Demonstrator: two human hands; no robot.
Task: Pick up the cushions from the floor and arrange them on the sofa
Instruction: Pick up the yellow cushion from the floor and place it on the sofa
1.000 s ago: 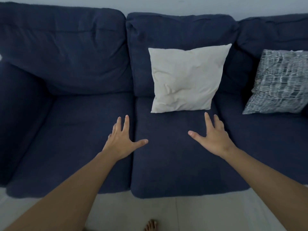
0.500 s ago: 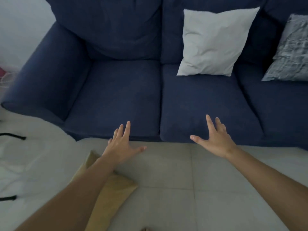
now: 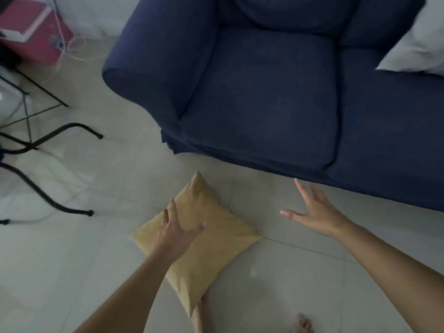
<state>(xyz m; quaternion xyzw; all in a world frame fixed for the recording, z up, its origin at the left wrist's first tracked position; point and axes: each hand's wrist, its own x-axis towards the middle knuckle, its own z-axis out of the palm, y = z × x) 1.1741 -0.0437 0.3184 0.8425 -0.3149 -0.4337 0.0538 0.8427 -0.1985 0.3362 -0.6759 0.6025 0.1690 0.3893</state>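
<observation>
While both hands (image 3: 176,233) (image 3: 317,213) hover spread, tan square cushion (image 3: 211,251) lies flat on floor (image 3: 300,272).

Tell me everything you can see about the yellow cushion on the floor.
The yellow cushion is a square, mustard-coloured pillow in plain, soft-looking fabric with pointed corners. It lies flat on the pale tiled floor, turned like a diamond with one corner pointing toward the blue sofa, and does not touch the sofa. The left hand is spread open over its upper left part; whether it presses the fabric is unclear. The right hand is open beside it, apart. Its near corner hides part of a bare foot.
</observation>
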